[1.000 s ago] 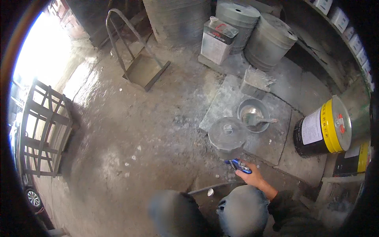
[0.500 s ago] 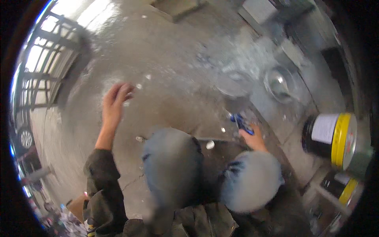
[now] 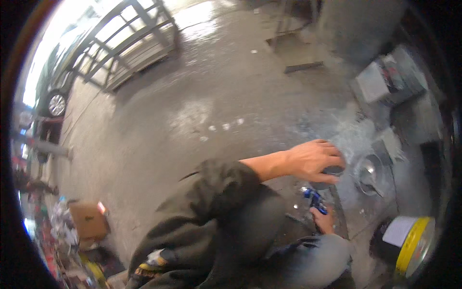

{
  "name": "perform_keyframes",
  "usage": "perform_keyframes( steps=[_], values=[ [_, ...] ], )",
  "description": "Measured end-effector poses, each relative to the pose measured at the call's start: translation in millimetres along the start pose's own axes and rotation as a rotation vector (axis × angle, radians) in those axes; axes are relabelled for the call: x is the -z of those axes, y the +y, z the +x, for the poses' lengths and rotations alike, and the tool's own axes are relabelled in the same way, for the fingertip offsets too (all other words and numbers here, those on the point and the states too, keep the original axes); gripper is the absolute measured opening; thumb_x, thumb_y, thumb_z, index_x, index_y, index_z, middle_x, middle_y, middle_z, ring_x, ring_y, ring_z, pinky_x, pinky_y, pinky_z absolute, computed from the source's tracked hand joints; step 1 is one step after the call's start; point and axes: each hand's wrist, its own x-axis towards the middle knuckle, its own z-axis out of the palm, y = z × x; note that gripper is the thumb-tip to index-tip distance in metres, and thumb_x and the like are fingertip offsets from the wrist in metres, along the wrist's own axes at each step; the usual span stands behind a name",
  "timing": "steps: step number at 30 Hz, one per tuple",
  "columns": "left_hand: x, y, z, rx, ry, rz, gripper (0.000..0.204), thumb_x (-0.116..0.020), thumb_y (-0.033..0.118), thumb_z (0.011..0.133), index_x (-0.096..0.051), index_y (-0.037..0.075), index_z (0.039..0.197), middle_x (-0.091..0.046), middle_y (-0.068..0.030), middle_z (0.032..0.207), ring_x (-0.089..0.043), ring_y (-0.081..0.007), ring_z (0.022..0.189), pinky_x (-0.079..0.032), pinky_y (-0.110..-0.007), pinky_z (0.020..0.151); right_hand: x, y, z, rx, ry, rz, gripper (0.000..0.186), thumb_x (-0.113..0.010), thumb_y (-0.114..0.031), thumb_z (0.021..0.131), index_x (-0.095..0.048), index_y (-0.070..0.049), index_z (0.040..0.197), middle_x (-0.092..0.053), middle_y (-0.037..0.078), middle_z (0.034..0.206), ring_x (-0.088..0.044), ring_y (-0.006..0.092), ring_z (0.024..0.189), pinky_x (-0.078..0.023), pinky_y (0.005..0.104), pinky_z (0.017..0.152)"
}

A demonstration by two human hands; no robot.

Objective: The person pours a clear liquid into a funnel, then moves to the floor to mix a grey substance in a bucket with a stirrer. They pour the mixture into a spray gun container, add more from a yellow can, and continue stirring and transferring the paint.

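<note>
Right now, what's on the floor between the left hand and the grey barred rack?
Concrete floor with a few small whitish spots, nearer the left hand than the rack. Shows in the head view.

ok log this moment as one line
left hand: at grey pot, contact unclear | right hand: gripping blue tool | nearby: grey bowl

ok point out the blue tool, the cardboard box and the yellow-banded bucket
Blue tool (image 3: 316, 201): head view, middle of its body.
Cardboard box (image 3: 90, 221): head view, brown side.
Yellow-banded bucket (image 3: 413, 245): head view, on the yellow band.
</note>
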Motion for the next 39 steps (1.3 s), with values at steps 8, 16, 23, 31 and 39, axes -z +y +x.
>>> perform_keyframes(
  steps=[8,16,23,31,39],
  values=[
    [22.9,23.6,22.8,-0.157,-0.179,0.117,0.070,-0.071,0.047,0.078,-0.052,0.019,0.139,-0.044,-0.0179,0.145,-0.046,-0.0399,0.128,-0.040,-0.049,0.108,36.9,-70.7,-29.2,0.461,-0.298,-0.052,0.058,-0.069,-0.014,0.085,-0.054,-0.016,0.141,-0.070,0.009,0.106,-0.062,0.0167,0.087,-0.049,0.0321,0.082],
    [19.3,40.8,35.1,-0.129,-0.268,0.186,0.064,-0.074,0.043,0.074,-0.057,0.020,0.130,-0.051,-0.0189,0.128,-0.051,-0.0407,0.115,-0.045,-0.049,0.099,37.2,-72.8,-42.2,0.305,-0.458,0.096,0.056,-0.065,-0.012,0.088,-0.053,-0.018,0.143,-0.068,0.011,0.123,-0.063,0.0222,0.108,-0.046,0.0380,0.098],
    [-4.5,43.1,41.5,0.430,-0.108,0.327,0.075,-0.078,0.042,0.073,-0.050,0.017,0.137,-0.050,-0.0238,0.131,-0.053,-0.0426,0.117,-0.047,-0.048,0.095,0.4,-61.4,-31.2,0.381,0.001,-0.050,0.067,-0.064,-0.012,0.083,-0.046,-0.027,0.146,-0.067,0.020,0.086,-0.065,0.0352,0.070,-0.052,0.0416,0.070],
    [34.8,35.1,74.6,0.422,-0.536,0.097,0.094,-0.087,0.037,0.065,-0.042,0.017,0.145,-0.047,-0.0262,0.141,-0.053,-0.0420,0.124,-0.048,-0.047,0.098,19.0,-61.6,-33.9,0.322,0.172,-0.228,0.079,-0.067,-0.013,0.079,-0.038,-0.031,0.150,-0.067,0.021,0.078,-0.065,0.0422,0.070,-0.053,0.0496,0.068],
    [28.3,34.5,74.9,0.632,-0.167,-0.427,0.104,-0.090,0.021,0.065,-0.033,0.011,0.151,-0.059,-0.0169,0.128,-0.065,-0.0237,0.105,-0.054,-0.036,0.085,27.0,-45.9,-29.8,0.361,0.305,0.046,0.055,-0.066,-0.011,0.085,-0.054,-0.009,0.138,-0.069,0.022,0.111,-0.072,0.0294,0.093,-0.054,0.0338,0.081]
  ],
)
